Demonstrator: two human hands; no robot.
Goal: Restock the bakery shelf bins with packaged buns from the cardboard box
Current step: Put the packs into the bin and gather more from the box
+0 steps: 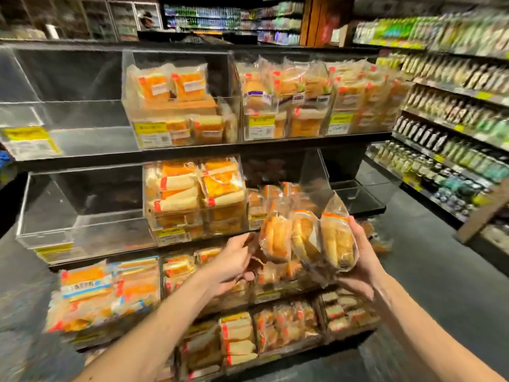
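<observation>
Three clear-wrapped packs of buns (pixel 305 238) stand side by side in front of the middle shelf. My right hand (pixel 358 257) grips them from the right and below. My left hand (pixel 237 257) holds the left pack at its lower edge, fingers curled on the wrapper. Behind the packs is a clear plastic shelf bin (pixel 314 175) with a few similar packs in it. No cardboard box is in view.
Tiered bakery shelf of clear bins: two empty bins (pixel 68 128) at the left, full bins of wrapped bread (pixel 192 194) in the middle and right. An aisle shelf of bottles (pixel 454 133) runs along the right, with dark floor (pixel 427 257) between.
</observation>
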